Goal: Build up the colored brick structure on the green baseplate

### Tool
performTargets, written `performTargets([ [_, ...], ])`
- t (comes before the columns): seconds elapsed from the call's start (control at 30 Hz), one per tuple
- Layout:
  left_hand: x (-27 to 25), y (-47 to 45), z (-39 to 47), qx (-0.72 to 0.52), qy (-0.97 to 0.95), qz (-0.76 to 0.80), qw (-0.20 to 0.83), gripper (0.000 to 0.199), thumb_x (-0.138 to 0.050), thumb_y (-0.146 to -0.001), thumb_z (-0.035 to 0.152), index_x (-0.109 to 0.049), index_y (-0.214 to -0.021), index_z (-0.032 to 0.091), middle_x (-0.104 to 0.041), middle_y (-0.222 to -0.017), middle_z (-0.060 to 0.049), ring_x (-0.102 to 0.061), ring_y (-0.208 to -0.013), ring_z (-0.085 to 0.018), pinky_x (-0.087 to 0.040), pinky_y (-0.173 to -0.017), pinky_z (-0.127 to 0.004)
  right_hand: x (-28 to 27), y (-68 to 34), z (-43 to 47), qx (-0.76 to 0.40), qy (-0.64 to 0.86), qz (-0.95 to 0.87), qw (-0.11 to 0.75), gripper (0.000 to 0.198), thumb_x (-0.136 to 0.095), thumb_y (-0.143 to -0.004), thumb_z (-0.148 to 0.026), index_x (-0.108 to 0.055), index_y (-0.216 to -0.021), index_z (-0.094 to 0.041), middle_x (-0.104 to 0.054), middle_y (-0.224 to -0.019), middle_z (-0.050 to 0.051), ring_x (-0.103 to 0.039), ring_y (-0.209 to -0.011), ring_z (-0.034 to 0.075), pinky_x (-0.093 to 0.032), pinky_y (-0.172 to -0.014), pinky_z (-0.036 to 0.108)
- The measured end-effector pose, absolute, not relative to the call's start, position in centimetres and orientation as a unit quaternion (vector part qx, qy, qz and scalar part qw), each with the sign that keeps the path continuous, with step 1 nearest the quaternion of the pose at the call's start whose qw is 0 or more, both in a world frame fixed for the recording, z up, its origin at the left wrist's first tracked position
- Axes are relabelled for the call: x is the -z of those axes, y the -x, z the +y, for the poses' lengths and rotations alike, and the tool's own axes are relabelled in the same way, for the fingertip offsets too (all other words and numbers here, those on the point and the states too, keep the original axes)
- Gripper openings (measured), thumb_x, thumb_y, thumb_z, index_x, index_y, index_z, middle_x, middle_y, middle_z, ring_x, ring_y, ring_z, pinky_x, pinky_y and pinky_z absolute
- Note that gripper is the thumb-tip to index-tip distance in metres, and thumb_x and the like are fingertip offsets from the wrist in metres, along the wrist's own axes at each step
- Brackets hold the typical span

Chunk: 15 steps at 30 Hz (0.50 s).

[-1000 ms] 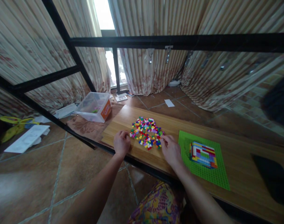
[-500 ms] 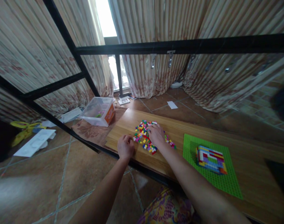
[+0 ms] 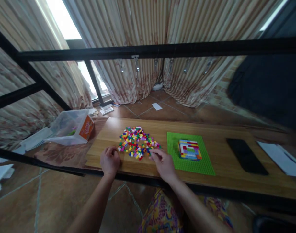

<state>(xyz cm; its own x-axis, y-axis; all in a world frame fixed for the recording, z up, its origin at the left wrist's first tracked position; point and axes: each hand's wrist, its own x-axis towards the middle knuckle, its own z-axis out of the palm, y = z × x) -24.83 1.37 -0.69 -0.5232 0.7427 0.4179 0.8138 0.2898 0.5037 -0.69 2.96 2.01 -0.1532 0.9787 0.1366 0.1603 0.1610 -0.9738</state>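
Observation:
A loose pile of small coloured toy bricks [image 3: 134,139] is spread on the wooden tabletop [image 3: 101,137]. My left hand [image 3: 110,160] rests at the near edge, left of the pile, its fingers curled in; whatever they may hold is hidden. At the pile's right side is my right hand [image 3: 164,163], thumb and forefinger pinched together; anything between them is too small to make out. Right of it lies a green baseplate [image 3: 172,145], bearing a low rectangular brick structure [image 3: 190,149] with layered, many-coloured walls and an opening in its top.
A clear plastic box [image 3: 70,127] with an orange label stands left of the table, a few pieces inside. A dark flat slab [image 3: 246,156] and white papers [image 3: 280,158] lie at the right. A black metal rail [image 3: 148,51] crosses in front of the curtains.
My right hand has drawn back from the middle of the pile to its near right side, uncovering more bricks. My left hand stays curled by the edge. The view has turned right.

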Motion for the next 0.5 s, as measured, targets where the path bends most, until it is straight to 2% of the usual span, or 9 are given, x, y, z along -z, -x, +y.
performTargets([
  [0.07,0.6,24.9,1.4,0.339,0.485,-0.805,0.051,0.02,-0.048,-0.079,0.021,-0.067,-0.077,0.021,-0.068,-0.088,-0.006,-0.061,-0.086,-0.022,-0.046,-0.077,-0.032,-1.5,-2.2,1.8,-0.484,0.499,-0.548,0.465,0.028,-0.057,-0.083,-0.041,-0.071,-0.098,-0.021,-0.071,-0.092,0.006,-0.068,-0.074,0.019,-0.056,-0.069,0.035],
  [0.17,0.4,24.8,1.4,0.331,0.486,-0.807,0.05,0.021,-0.047,-0.079,0.021,-0.068,-0.078,0.02,-0.068,-0.089,-0.007,-0.061,-0.086,-0.022,-0.046,-0.076,-0.033,-1.3,-6.6,0.8,-0.434,0.554,-0.534,0.468,0.033,-0.067,-0.075,-0.045,-0.071,-0.098,-0.021,-0.071,-0.085,0.005,-0.066,-0.074,0.021,-0.056,-0.07,0.037],
  [0.33,0.0,24.7,1.5,0.328,0.481,-0.812,0.044,0.021,-0.048,-0.079,0.023,-0.069,-0.08,0.02,-0.068,-0.09,-0.008,-0.061,-0.084,-0.022,-0.046,-0.075,-0.033,-2.0,-12.5,0.1,-0.291,0.602,-0.59,0.453,0.033,-0.06,-0.082,-0.047,-0.071,-0.102,-0.023,-0.069,-0.104,0.008,-0.064,-0.092,0.022,-0.051,-0.085,0.039],
  [0.5,-0.1,24.8,1.7,0.33,0.484,-0.81,0.044,0.021,-0.048,-0.078,0.022,-0.069,-0.08,0.019,-0.068,-0.09,-0.008,-0.061,-0.086,-0.022,-0.047,-0.077,-0.034,-2.1,-15.3,1.1,-0.178,0.628,-0.619,0.437,0.039,-0.054,-0.085,-0.053,-0.072,-0.101,-0.023,-0.065,-0.101,0.009,-0.062,-0.09,0.022,-0.05,-0.082,0.038],
])
